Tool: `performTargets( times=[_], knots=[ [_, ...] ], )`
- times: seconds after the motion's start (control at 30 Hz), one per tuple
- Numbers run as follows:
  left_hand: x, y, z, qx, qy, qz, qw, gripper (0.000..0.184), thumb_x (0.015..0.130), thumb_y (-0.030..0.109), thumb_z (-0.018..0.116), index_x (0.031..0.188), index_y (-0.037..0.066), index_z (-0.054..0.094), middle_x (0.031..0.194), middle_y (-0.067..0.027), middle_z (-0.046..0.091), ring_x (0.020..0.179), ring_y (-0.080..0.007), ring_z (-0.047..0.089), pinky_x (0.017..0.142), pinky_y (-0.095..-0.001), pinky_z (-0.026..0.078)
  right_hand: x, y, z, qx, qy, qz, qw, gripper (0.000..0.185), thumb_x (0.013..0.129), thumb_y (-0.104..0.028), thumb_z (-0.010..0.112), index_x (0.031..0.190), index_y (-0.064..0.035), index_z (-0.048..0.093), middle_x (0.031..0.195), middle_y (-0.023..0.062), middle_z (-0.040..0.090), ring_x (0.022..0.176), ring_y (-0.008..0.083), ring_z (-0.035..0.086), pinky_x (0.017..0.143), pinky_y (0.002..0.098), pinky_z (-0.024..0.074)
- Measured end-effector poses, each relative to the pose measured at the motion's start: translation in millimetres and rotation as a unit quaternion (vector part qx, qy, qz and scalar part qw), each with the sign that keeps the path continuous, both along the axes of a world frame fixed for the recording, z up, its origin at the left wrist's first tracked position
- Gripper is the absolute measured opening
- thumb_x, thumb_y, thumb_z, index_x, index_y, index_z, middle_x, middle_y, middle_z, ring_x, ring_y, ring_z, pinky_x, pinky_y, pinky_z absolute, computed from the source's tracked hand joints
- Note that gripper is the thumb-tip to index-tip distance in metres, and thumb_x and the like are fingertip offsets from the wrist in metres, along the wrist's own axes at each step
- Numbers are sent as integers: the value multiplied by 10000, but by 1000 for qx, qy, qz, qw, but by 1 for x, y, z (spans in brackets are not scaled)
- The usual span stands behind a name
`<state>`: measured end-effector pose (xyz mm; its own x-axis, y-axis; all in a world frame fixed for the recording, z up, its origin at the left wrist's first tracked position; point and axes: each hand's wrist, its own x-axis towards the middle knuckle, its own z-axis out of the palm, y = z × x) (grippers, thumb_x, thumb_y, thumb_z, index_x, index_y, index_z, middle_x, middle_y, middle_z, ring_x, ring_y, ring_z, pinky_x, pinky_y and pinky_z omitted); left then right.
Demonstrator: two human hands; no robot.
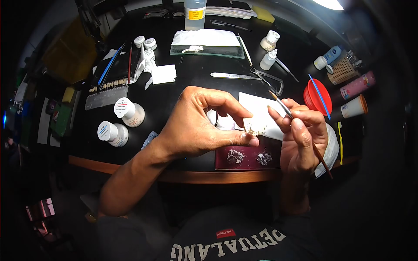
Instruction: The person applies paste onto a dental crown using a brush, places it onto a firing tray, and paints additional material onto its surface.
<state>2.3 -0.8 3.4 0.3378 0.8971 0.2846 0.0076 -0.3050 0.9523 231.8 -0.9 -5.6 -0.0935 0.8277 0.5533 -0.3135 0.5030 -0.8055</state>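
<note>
Head view, my inventory: left hand (pixel 191 119), thumb and forefinger clamped on a small cream-coloured piece (pixel 249 125) above the black tabletop (pixel 191 71); right hand (pixel 307 130), fingers closed on a slim brown-handled brush (pixel 321 160), its pointed tip (pixel 272 94) upward, near the piece but apart.

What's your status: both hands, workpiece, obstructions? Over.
Left hand pinching small off-white piece. Right hand gripping fine-tipped paintbrush, tip apart from piece. Nothing seen between brush tip and piece; maroon slab bearing two crumbly heaps nearby. Over.
</note>
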Motion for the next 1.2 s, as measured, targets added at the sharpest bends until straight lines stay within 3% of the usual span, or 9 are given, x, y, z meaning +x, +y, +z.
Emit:
performTargets(
  times=[0.2,0.43,0.63,0.73,0.9,1.03,1.2],
  knots=[
    [-1,2,-4,14,-51,-34,998,355,702,51,918,1004,-28,749,913,-107,748,886,-131,692,826,-263,530,-9,-8,-5,-28,-26,-9,999,192,905,130,606,1089,80,597,1086,188,621,1071,262,669,950,390,592],
    [0,0,-3,-17,-67,-34,997,345,699,32,908,1000,-29,751,931,-111,748,886,-134,691,856,-269,520,-6,-7,-8,0,-44,19,999,259,874,144,643,1116,66,594,1070,170,620,1027,237,688,954,386,578],
    [0,0,-2,1,-43,-26,999,335,691,30,912,982,-25,754,924,-106,749,880,-127,690,844,-259,520,0,0,-10,34,-11,-20,999,166,877,81,577,1036,56,617,969,184,637,971,260,668,942,424,579],
    [0,1,-3,26,-12,-10,1000,342,679,34,922,973,-20,757,912,-101,753,870,-118,693,824,-253,525,7,2,-10,31,-2,-36,999,171,833,56,588,1000,58,621,939,179,638,1018,261,645,894,396,574],
    [3,0,-4,8,2,10,1000,339,670,34,926,960,-19,757,893,-88,756,856,-109,697,803,-242,531,17,-6,-1,25,-24,-77,996,177,786,19,605,963,26,621,882,137,626,961,221,618,856,339,539],
    [3,-1,-2,-11,41,16,999,343,669,34,920,964,-23,757,870,-93,756,820,-104,698,769,-232,536,34,-13,-4,57,-103,-73,990,164,758,22,614,921,6,619,820,105,609,847,165,533,731,254,475],
    [1,4,-12,31,67,17,997,352,675,41,917,985,-11,759,896,-106,760,849,-128,704,801,-252,533,50,-31,-19,82,-239,-74,965,80,701,-16,603,772,-52,603,635,23,574,736,181,476,805,355,401]
  ],
)
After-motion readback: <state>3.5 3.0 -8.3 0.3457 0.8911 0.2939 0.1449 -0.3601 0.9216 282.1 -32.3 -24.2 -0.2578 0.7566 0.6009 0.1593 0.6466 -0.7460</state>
